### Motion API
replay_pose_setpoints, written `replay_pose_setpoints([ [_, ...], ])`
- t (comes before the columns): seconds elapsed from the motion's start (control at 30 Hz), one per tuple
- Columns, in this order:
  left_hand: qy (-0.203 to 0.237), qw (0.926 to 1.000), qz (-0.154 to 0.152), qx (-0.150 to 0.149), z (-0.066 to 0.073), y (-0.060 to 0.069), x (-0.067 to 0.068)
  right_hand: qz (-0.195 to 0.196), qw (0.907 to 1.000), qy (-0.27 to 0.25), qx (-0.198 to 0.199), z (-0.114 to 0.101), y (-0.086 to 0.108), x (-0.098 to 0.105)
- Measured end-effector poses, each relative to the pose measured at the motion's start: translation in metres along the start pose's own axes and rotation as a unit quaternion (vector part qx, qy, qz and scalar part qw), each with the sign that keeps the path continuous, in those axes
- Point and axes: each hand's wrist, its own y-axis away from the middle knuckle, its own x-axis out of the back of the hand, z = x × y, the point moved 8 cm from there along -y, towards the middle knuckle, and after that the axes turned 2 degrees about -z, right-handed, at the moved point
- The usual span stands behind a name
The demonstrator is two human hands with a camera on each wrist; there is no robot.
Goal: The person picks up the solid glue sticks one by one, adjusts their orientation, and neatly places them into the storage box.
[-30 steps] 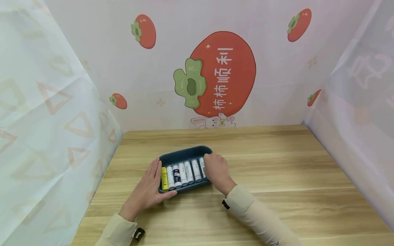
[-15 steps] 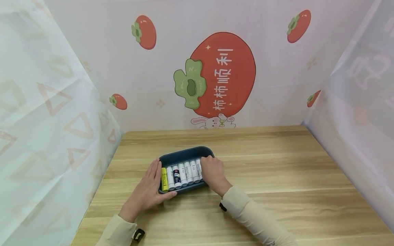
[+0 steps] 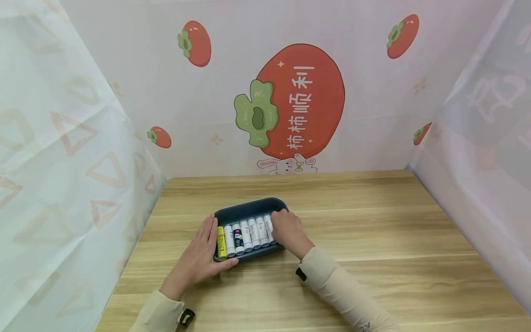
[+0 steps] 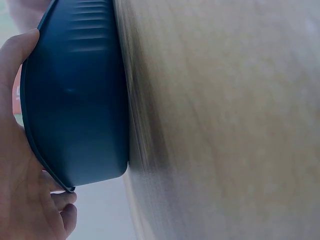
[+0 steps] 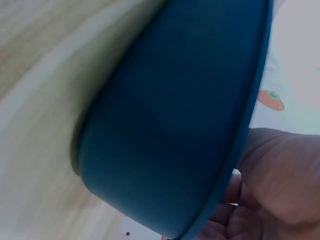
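Observation:
In the head view a dark blue tray (image 3: 244, 210) stands tilted slightly across the wooden table, with a row of glue sticks inside. A yellow glue stick (image 3: 221, 242) lies at the left end and a navy-labelled one (image 3: 238, 239) two places along. The others are white, including the rightmost glue stick (image 3: 269, 228). My left hand (image 3: 198, 253) rests its straight fingers along the tray's left end, thumb at the front rim. My right hand (image 3: 289, 232) reaches over the right end with curled fingers beside the rightmost stick. Its fingertips are hidden, so any hold is unclear.
The wooden table (image 3: 373, 240) spreads around the tray. Behind it rises a back sheet (image 3: 365, 143) printed with persimmons, and pale sheets hang at the left (image 3: 79, 193) and right (image 3: 481, 184).
My right hand shifted left inside the tray, then slightly back right. The two rightmost glue sticks slid left, closing the gap in the row. My left hand stays put.

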Motion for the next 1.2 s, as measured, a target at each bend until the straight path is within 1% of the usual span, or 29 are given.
replay_pose_setpoints([
  [0.07, -0.001, 1.0, 0.002, 0.0, 0.0, 0.0, 0.0, -0.023, 0.9996, -0.016, 0.0, 0.001, -0.001, -0.001],
  [0.17, -0.002, 1.0, 0.002, -0.001, 0.001, -0.001, 0.0, -0.041, 0.9987, -0.031, 0.0, 0.003, -0.003, -0.002],
  [0.23, -0.003, 1.0, 0.002, -0.002, 0.001, -0.001, 0.0, -0.046, 0.9982, -0.039, 0.001, 0.004, -0.003, -0.003],
  [0.33, -0.004, 1.0, 0.0, -0.002, 0.0, -0.002, -0.001, -0.053, 0.9963, -0.068, -0.001, 0.008, -0.001, -0.001],
  [0.5, -0.005, 1.0, -0.002, -0.003, 0.001, -0.002, -0.002, -0.052, 0.9915, -0.119, 0.002, 0.018, 0.005, 0.011],
  [0.63, -0.002, 1.0, 0.0, -0.005, 0.001, -0.002, -0.001, -0.03, 0.9899, -0.136, 0.023, 0.024, 0.011, 0.027],
  [0.73, -0.001, 1.0, 0.002, -0.006, 0.001, -0.002, -0.002, 0.0, 0.9911, -0.128, 0.035, 0.03, 0.017, 0.039],
  [0.83, -0.001, 1.0, 0.001, -0.003, 0.001, -0.004, -0.004, 0.023, 0.9916, -0.123, 0.034, 0.04, 0.024, 0.046],
  [1.03, 0.014, 0.9999, -0.006, -0.003, 0.002, -0.005, -0.003, 0.051, 0.9897, -0.132, 0.025, 0.068, 0.034, 0.047],
  [1.2, 0.021, 0.9998, -0.005, -0.006, 0.001, -0.002, 0.001, 0.039, 0.9917, -0.122, 0.013, 0.092, 0.034, 0.035],
])
